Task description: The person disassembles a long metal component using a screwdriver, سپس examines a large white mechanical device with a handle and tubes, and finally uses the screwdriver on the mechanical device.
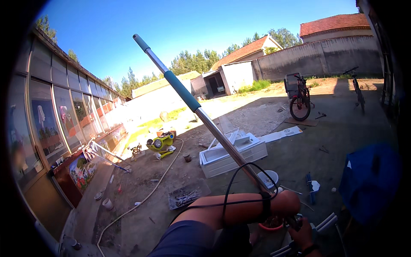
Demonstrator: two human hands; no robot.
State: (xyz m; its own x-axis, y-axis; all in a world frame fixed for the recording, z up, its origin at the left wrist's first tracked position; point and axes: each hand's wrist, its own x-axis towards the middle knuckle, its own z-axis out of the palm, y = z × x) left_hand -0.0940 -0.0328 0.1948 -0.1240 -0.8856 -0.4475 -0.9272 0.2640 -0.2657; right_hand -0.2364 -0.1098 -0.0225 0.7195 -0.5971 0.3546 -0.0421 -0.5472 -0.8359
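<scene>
A long silver pole with teal grips (209,124), like a mop handle, slants from the upper left down to my hands. My left hand (287,203) is closed at its lower end, with the fingers turned under and mostly hidden. A dark band circles that wrist, and a thin black cable (226,188) loops across the forearm and pole. Just below, my right hand (303,234) is curled beside a teal-and-silver part (316,233) near the pole's foot. What its fingers grip is hidden. Under my left wrist shows a reddish bowl-like container (271,226).
White frames and panels (233,154) lie ahead, beside a white basin (268,178). A shallow tray of metal pieces (185,196) and a pale hose (147,199) lie left. A yellow-green machine (162,143) stands farther off. Blue covering (370,182) bulges right; bicycles (300,100) stand behind.
</scene>
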